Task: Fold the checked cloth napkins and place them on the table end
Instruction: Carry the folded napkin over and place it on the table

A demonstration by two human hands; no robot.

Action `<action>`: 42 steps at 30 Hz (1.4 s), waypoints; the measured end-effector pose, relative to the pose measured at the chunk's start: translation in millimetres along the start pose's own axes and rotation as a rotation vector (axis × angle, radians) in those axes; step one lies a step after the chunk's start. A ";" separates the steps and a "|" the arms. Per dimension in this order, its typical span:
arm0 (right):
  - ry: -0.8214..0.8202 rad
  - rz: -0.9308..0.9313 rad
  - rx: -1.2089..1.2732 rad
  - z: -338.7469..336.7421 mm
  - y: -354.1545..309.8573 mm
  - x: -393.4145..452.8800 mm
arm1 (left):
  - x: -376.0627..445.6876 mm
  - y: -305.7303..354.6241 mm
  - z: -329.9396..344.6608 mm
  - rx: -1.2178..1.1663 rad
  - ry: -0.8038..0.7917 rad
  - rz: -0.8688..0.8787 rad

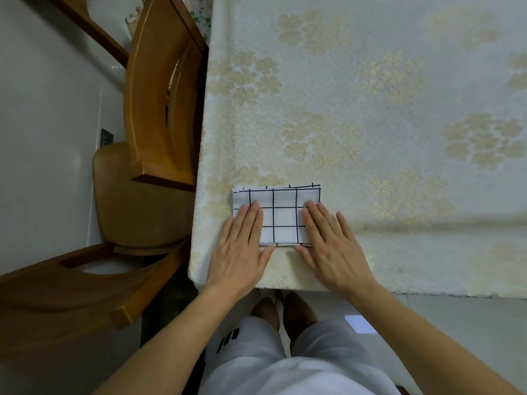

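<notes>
Napkin (281, 216), checked, folded, flat near table (399, 109) corner; left hand (241, 246) and right hand (332, 243) pressing its ends, fingers straight, nothing grasped.

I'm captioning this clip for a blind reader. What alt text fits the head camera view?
Seen from above, a left hand and a right hand press flat on a folded checked napkin near the corner of a table covered with a floral cloth. Two wooden chairs stand to the left of the table.
</notes>
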State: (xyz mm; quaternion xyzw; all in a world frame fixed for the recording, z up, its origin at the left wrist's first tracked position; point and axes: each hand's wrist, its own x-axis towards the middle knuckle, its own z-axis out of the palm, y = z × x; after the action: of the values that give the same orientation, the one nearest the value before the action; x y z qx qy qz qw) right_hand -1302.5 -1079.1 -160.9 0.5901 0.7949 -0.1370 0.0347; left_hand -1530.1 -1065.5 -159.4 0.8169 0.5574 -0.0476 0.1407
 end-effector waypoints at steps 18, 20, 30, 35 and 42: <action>0.008 0.051 0.009 -5.2 -2.3 45.0 | 36.7 -10.7 -1.5 0.063 0.041 -0.024; 0.026 0.056 0.015 -7.0 -2.0 37.8 | 29.2 -10.4 -3.8 0.072 0.064 -0.004; -0.048 0.077 0.009 7.2 1.7 25.6 | 16.5 -17.4 8.8 0.077 0.006 -0.005; -0.039 0.078 0.005 8.0 1.5 25.3 | 17.4 -16.9 8.0 0.075 0.005 -0.009; -0.037 0.096 -0.009 -4.2 -2.2 27.0 | 16.7 -18.4 -6.4 0.071 -0.003 0.002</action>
State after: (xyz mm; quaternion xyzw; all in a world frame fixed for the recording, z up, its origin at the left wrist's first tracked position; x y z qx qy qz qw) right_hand -1312.3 -1053.4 -162.3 0.6246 0.7656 -0.1426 0.0585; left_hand -1541.4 -1042.4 -160.4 0.8217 0.5544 -0.0683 0.1127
